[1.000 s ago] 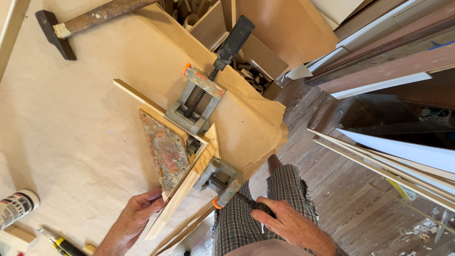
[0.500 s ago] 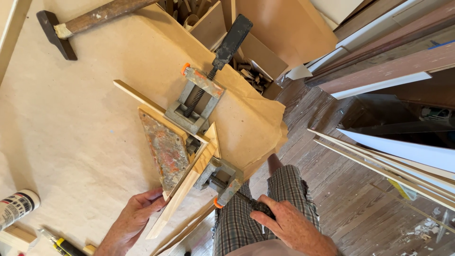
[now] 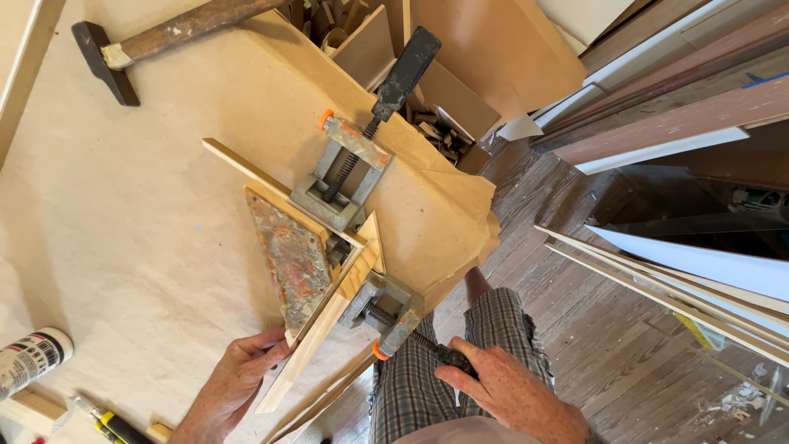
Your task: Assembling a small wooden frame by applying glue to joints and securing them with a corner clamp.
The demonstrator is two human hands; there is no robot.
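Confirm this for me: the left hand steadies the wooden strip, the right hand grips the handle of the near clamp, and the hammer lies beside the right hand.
Not quite. The head view shows the hammer at the far corner of the table, nowhere near the right hand. The rest holds: the left hand steadies the wooden strip, and the right hand grips the near clamp's handle.

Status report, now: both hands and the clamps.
Left hand steadies the wood strip. Right hand grips the near clamp's handle. Far clamp untouched. Hammer lies apart.
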